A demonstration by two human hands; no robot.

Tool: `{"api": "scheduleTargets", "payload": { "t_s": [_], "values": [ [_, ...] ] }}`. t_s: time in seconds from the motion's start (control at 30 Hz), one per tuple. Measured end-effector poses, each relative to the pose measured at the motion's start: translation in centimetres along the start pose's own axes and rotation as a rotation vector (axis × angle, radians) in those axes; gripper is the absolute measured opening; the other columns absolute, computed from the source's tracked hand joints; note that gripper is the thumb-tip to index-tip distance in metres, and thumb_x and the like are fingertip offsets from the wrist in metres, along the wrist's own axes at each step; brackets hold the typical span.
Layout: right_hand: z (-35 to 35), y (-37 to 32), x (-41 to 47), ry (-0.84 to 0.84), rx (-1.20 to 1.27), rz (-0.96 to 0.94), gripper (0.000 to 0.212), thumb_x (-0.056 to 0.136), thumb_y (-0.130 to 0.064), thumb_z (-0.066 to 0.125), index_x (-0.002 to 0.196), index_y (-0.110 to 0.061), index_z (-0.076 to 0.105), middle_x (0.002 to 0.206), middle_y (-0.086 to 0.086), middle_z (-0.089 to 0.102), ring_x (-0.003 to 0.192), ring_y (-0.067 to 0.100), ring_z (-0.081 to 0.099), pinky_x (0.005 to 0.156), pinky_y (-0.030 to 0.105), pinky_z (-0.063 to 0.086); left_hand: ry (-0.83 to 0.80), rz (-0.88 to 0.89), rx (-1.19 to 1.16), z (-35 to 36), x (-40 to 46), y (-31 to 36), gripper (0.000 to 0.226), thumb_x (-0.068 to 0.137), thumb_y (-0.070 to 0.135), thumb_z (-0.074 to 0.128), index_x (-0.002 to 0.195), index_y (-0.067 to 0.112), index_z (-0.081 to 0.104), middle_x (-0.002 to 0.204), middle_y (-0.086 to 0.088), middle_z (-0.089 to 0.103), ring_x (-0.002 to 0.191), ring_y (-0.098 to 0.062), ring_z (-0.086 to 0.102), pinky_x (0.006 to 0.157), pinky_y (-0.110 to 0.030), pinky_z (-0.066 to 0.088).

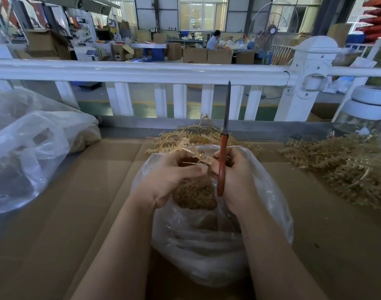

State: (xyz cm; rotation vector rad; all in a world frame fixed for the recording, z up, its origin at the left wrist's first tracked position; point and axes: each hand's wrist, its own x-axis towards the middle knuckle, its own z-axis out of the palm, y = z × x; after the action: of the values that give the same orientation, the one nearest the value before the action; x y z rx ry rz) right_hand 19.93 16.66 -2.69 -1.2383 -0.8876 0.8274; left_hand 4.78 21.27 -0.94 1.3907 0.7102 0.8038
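Note:
My right hand (235,176) grips red-handled scissors (222,163) whose closed blades point straight up. My left hand (174,176) pinches a thin golden dried sprig (196,158) right beside the scissors. Both hands hover over the mouth of a clear plastic bag (207,245) that holds a heap of brown plant bits (194,193). Behind the bag lies a bunch of golden dried branches (185,137) on the cardboard-covered table (77,213).
A larger heap of dried branches (347,167) lies at the right. A big clear plastic bag (29,148) bulges at the left. A white-lidded glass jar (365,111) stands at the far right. A white railing (142,72) runs along the table's far edge.

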Motion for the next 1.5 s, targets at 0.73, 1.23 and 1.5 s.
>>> {"api": "scheduleTargets", "payload": {
  "t_s": [0.73,1.23,1.5],
  "values": [
    [0.2,-0.3,-0.3,-0.079,0.170,-0.026,0.023,0.081,0.001,0.079,0.092,-0.007,0.060,0.076,0.001,0.065,0.066,0.019,0.066,0.066,0.029,0.058,0.167,0.045,-0.338,0.0,-0.3,0.4,0.022,0.078,0.021,0.068,0.093,0.007,0.073,0.078,-0.003,0.071,0.066,-0.009,0.067,0.063,-0.023,0.057],
    [0.5,-1.0,-0.8,-0.145,0.364,-0.044,0.020,0.085,0.005,0.070,0.090,-0.004,0.052,0.071,0.012,0.061,0.065,0.021,0.059,0.059,0.031,0.050,0.050,0.008,-0.135,-0.2,-0.3,0.0,0.009,0.067,0.017,0.080,0.076,0.016,0.079,0.067,-0.001,0.070,0.057,-0.008,0.058,0.057,-0.018,0.050],
    [0.3,-1.0,-0.9,-0.126,0.307,-0.044,0.016,0.088,-0.005,0.071,0.092,-0.005,0.056,0.068,0.005,0.063,0.059,0.014,0.058,0.050,0.023,0.050,0.153,0.090,-0.231,0.0,0.0,-0.3,0.014,0.066,0.008,0.078,0.079,0.010,0.073,0.070,0.001,0.071,0.060,-0.006,0.065,0.056,-0.016,0.050]
  ]
}}
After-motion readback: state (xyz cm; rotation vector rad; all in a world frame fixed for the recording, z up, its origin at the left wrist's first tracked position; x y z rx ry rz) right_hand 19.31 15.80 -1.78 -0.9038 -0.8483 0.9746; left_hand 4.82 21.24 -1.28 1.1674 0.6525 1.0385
